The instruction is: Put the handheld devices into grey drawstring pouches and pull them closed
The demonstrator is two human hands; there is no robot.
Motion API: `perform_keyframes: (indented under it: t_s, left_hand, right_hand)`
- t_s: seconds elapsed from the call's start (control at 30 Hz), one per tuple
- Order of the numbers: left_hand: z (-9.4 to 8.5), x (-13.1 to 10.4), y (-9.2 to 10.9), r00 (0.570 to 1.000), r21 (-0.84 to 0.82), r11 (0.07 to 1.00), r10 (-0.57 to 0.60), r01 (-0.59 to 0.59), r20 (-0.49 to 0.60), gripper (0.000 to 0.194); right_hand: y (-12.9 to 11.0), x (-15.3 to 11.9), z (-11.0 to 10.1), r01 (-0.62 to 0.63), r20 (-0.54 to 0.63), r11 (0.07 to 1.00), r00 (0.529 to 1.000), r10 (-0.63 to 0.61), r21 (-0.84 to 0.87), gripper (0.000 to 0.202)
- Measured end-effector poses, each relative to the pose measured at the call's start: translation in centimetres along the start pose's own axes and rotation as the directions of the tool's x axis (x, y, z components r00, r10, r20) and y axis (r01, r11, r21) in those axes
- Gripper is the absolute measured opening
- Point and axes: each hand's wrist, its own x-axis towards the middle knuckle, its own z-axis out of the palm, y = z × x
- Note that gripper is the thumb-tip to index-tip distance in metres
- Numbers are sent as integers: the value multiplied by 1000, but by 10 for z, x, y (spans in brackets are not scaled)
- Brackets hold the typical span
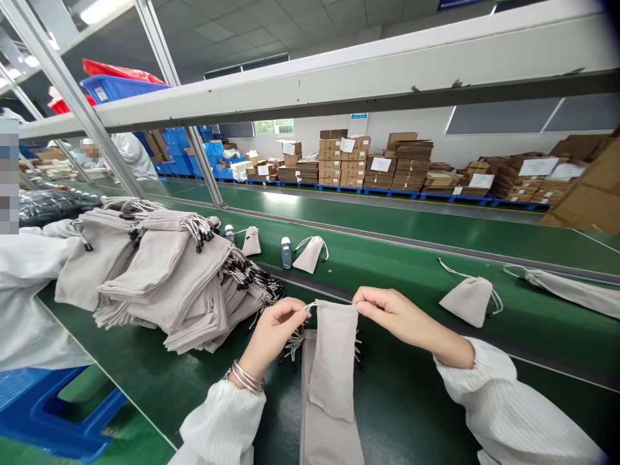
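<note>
A grey drawstring pouch [334, 361] hangs upright between my two hands, its mouth at the top. My left hand [274, 332] pinches the white cord at the pouch's upper left corner. With thumb and fingers closed, my right hand [394, 316] grips the upper right corner. Below and behind the held pouch lies a stack of larger grey pouches [334, 442] on the green table, dark-tipped cords showing at both sides. To the left of my left hand rises a big heap of grey drawstring bags [159, 271] with black cord ends.
On the green conveyor [372, 258] beyond lie small pouches [310, 254], a dark bottle-like item [286, 253] and a longer pouch [576, 292]. A white-sleeved person [29, 284] is at left, near a blue stool [58, 407]. A metal beam [339, 77] crosses overhead.
</note>
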Motion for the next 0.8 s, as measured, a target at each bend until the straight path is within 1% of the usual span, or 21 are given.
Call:
perform_keyframes:
  t_s: [0.1, 0.23, 0.3, 0.4, 0.47, 0.5, 0.53, 0.57, 0.6, 0.63, 0.67, 0.7, 0.73, 0.77, 0.8]
  left_hand:
    - [0, -1, 4, 998, -92, 996, 17, -22, -52, 19]
    - [0, -2, 9, 999, -209, 978, 7, -18, -53, 20]
    - [-3, -2, 10, 998, -246, 969, 17, -32, -64, 22]
    - [-12, 0, 11, 990, -281, 955, 60, -94, -129, 30]
    - [-18, 2, 11, 978, -280, 949, 95, -145, -183, 34]
    - [-19, 2, 10, 973, -268, 949, 112, -165, -201, 35]
    - [-19, 1, 9, 969, -249, 952, 127, -180, -212, 35]
    - [-18, 0, 6, 967, -232, 955, 137, -187, -216, 32]
    - [-16, -2, 3, 967, -200, 961, 148, -190, -206, 26]
    - [-13, -5, -2, 969, -144, 971, 164, -192, -186, 17]
    - [-10, -9, -7, 969, -60, 977, 191, -202, -156, 10]
    - [-6, -12, -14, 968, 47, 974, 226, -222, -111, 12]
    - [-3, -15, -20, 963, 170, 952, 265, -253, -56, 17]
    - [0, -18, -27, 952, 297, 909, 305, -293, 7, 19]
    - [3, -21, -34, 936, 415, 843, 345, -341, 70, 17]
  right_hand:
    - [3, 0, -3, -4, 63, 1000, 998, 3, 4, 28]
    - [6, 3, -3, 1, 101, 1000, 995, 1, -18, 27]
    - [7, 4, -8, 18, 117, 999, 993, -13, -34, 28]
    - [7, 1, -24, 89, 221, 996, 971, -88, 8, 34]
    - [7, -4, -39, 95, 246, 992, 963, -112, 80, 37]
    - [8, -8, -46, 72, 221, 989, 970, -99, 126, 39]
    - [8, -11, -53, 47, 166, 981, 983, -79, 187, 39]
    - [9, -15, -59, 35, 80, 963, 995, -58, 266, 39]
    - [10, -17, -63, 45, -31, 934, 999, -36, 356, 37]
    - [11, -18, -67, 80, -169, 896, 986, -5, 436, 34]
    - [12, -19, -70, 141, -331, 861, 943, 34, 489, 30]
    - [13, -17, -72, 210, -495, 840, 866, 79, 501, 27]
    - [15, -15, -72, 261, -635, 841, 763, 121, 474, 23]
    - [17, -11, -72, 278, -737, 863, 659, 149, 423, 19]
    - [19, -5, -69, 260, -801, 896, 578, 154, 360, 17]
